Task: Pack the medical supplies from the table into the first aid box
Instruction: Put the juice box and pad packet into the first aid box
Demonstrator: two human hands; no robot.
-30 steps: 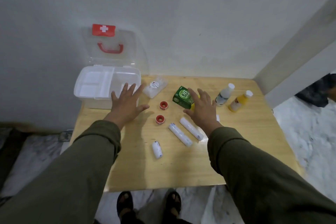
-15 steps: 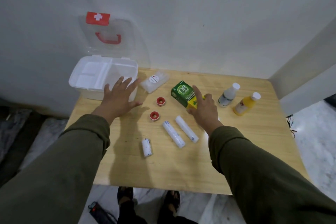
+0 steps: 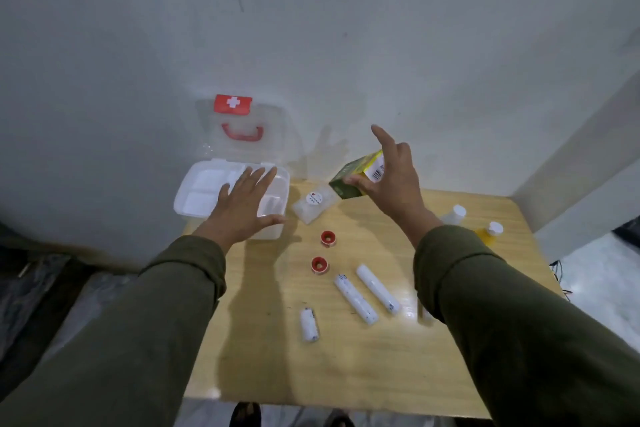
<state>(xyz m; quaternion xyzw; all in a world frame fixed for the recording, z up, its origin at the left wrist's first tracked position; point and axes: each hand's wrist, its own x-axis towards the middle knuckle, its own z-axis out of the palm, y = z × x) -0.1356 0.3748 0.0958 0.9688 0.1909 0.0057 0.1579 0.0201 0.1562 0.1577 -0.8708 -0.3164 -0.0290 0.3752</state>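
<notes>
The white first aid box (image 3: 194,191) stands open at the table's back left, its clear lid with a red handle leaning on the wall. My left hand (image 3: 242,208) lies flat with spread fingers on the box's front right corner. My right hand (image 3: 391,180) holds the green and yellow carton (image 3: 356,175) tilted in the air, above the table to the right of the box, with the forefinger stretched out. A clear packet (image 3: 313,206) lies below the carton. Two red tape rolls (image 3: 328,238), two long bandage rolls (image 3: 355,298) and a short one (image 3: 309,324) lie on the table.
A white bottle (image 3: 455,213) and a yellow bottle (image 3: 490,232) stand at the wooden table's (image 3: 346,367) back right, partly behind my right sleeve. A grey wall runs close behind the table. My feet show under the front edge.
My right hand has taken the green carton off the table and raised it toward the box. My left hand has shifted onto the box's corner. The camera has tilted up.
</notes>
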